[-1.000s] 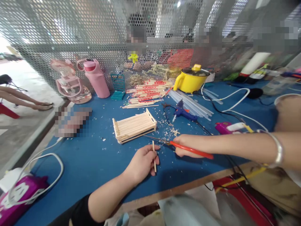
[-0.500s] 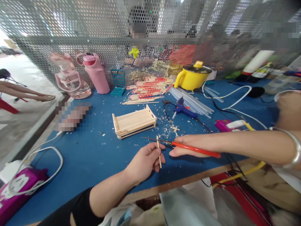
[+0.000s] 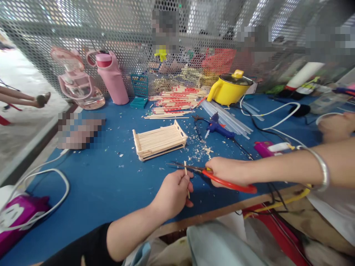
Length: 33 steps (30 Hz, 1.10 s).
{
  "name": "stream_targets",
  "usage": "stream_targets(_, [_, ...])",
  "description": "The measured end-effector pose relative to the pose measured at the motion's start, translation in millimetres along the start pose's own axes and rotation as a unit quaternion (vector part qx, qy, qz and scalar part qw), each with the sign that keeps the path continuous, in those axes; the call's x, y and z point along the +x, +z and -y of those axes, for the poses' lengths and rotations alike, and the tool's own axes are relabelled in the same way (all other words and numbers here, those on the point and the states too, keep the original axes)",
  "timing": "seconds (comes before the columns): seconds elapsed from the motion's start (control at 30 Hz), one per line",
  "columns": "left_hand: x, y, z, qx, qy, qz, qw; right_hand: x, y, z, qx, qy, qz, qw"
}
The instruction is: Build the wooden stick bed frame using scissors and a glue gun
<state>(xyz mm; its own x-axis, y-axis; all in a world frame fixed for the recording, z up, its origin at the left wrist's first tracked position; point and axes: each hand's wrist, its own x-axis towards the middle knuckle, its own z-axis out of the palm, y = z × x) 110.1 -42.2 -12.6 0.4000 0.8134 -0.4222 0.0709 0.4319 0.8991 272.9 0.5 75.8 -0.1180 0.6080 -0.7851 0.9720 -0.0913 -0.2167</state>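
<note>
Between the thumb and fingers of my left hand (image 3: 174, 192) a short wooden stick (image 3: 185, 169) is pinched, standing nearly upright. My right hand (image 3: 229, 171) is closed around the red handles of a pair of scissors (image 3: 222, 181). The scissor blades point left and cross the upper part of the stick; whether they touch it I cannot tell. Just beyond my hands a small bed-shaped frame made of wooden sticks (image 3: 161, 140) lies on the blue tabletop (image 3: 111, 188). To its right are scattered wood scraps (image 3: 203, 149) and a blue glue gun (image 3: 219, 127).
A pile of red-marked sticks (image 3: 177, 99) and clear glue sticks (image 3: 229, 117) lie at the back. Near the mesh screen stand a yellow pot (image 3: 231, 90), a pink bottle (image 3: 112, 79) and a teal miniature chair (image 3: 139, 90). Cables run along both sides. Another person's arm (image 3: 337, 125) is at right.
My right hand has curled its fingers around the scissor handles, which have spread lower. The blades look slightly more parted at the stick. The view has shifted a little.
</note>
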Motion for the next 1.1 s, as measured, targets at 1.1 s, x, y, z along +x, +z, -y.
stream_targets(1.1, [-5.3, -2.7, -17.2, -0.065, -0.035, 0.014, 0.997, 0.2, -9.9, 6.5, -0.094, -0.07, -0.019, 0.993])
